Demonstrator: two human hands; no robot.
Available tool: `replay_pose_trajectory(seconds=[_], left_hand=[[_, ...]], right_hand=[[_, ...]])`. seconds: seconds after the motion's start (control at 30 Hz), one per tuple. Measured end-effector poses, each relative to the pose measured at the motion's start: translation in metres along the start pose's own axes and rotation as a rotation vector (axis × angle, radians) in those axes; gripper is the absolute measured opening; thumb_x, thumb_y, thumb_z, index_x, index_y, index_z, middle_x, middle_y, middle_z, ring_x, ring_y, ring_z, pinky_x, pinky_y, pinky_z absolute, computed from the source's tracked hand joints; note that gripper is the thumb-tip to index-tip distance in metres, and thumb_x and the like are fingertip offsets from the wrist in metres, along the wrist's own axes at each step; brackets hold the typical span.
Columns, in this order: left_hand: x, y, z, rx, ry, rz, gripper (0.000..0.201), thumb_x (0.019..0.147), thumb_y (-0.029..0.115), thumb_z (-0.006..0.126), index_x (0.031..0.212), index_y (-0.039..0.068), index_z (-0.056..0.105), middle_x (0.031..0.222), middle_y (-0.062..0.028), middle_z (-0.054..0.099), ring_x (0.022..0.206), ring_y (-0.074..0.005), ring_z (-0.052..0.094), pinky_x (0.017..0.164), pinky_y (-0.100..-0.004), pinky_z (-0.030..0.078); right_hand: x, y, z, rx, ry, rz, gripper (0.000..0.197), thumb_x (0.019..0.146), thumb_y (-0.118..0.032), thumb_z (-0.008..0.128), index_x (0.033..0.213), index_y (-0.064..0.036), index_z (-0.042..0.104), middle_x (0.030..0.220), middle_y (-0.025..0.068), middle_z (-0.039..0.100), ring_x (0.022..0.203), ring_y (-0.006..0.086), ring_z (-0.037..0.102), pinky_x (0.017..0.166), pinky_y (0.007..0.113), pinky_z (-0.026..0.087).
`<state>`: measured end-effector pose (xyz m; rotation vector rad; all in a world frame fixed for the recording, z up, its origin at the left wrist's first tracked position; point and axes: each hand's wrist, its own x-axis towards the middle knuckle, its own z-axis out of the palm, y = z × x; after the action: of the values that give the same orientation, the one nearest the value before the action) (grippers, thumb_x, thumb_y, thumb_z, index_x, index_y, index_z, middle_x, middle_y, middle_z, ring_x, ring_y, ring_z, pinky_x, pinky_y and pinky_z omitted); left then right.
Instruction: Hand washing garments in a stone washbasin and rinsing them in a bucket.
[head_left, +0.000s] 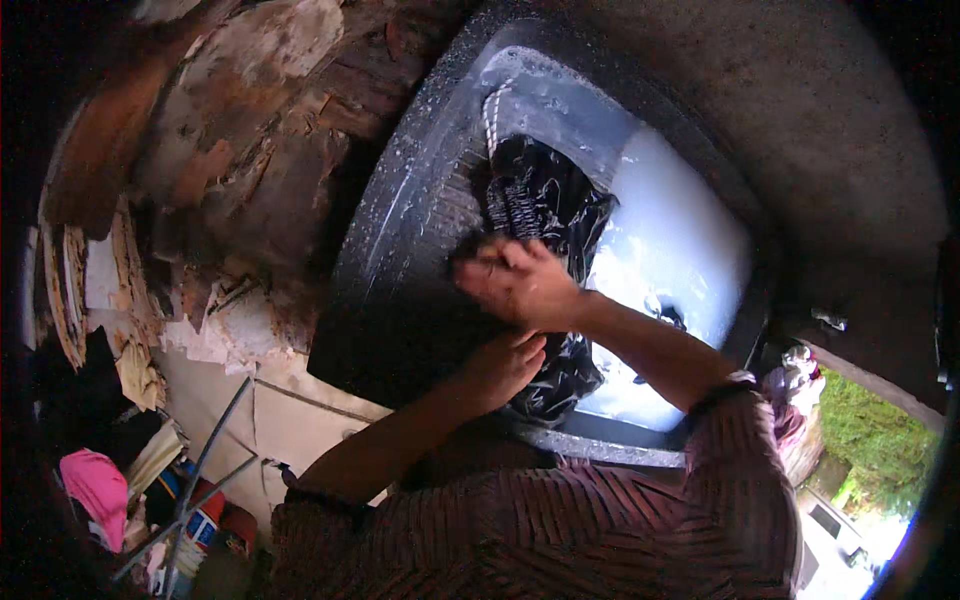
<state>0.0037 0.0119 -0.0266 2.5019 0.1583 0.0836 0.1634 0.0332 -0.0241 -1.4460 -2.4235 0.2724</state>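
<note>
- Lying on the ribbed slope (455, 205) of the sink (393, 185) beside cloudy water (670, 220), black cloth (548, 195) is showing whitish streaks: washing is seemingly underway, rinsing not yet done.
- Right hand (525, 285) and left hand (508, 370) are overlapping it, fingers curling; whether clamped, one cannot tell.

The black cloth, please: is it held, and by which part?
Right hand covers the black cloth midway, left hand at its left edge; gripping is unclear.

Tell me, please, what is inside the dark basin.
The dark basin holds black cloth, cloudy water and a striped cord. The right hand hides part of the cloth; what's beneath the cloth is covered.
</note>
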Motion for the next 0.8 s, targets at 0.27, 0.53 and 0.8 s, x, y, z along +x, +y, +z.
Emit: replay_pose_trajectory(seconds=[0.27,0.53,0.8], left_hand=[[0.015,0.004,-0.02,-0.156,-0.024,0.01,0.029,0.074,0.003,0.051,0.102,0.003,0.058,0.113,-0.0106,0.051,0.118,-0.0278,0.037,0.098,-0.0364,0.031],[0.06,-0.03,-0.051,-0.002,0.46,-0.444,0.043,0.077,0.025,0.057,0.112,0.003,0.046,0.115,-0.0187,0.044,0.106,-0.0345,0.044,0.088,-0.0414,0.038],[0.106,-0.036,-0.052,-0.029,0.081,-0.965,0.068,0.069,0.042,0.063,0.117,0.0,0.04,0.112,-0.0219,0.05,0.105,-0.0357,0.048,0.086,-0.0441,0.039]], right_hand=[[0.042,0.149,-0.026,0.042,0.282,0.732,0.039,0.081,-0.032,0.049,0.116,-0.0144,0.048,0.119,0.0051,0.048,0.107,0.031,0.043,0.085,0.042,0.04],[-0.229,0.12,-0.078,-0.391,-0.016,1.003,0.036,0.076,-0.028,0.056,0.111,-0.0183,0.053,0.122,0.0016,0.044,0.109,0.0279,0.041,0.089,0.046,0.035],[-0.234,0.037,-0.046,-0.185,-0.089,1.125,0.043,0.078,-0.032,0.054,0.118,-0.0184,0.046,0.127,0.0038,0.038,0.114,0.0249,0.038,0.09,0.044,0.034]])
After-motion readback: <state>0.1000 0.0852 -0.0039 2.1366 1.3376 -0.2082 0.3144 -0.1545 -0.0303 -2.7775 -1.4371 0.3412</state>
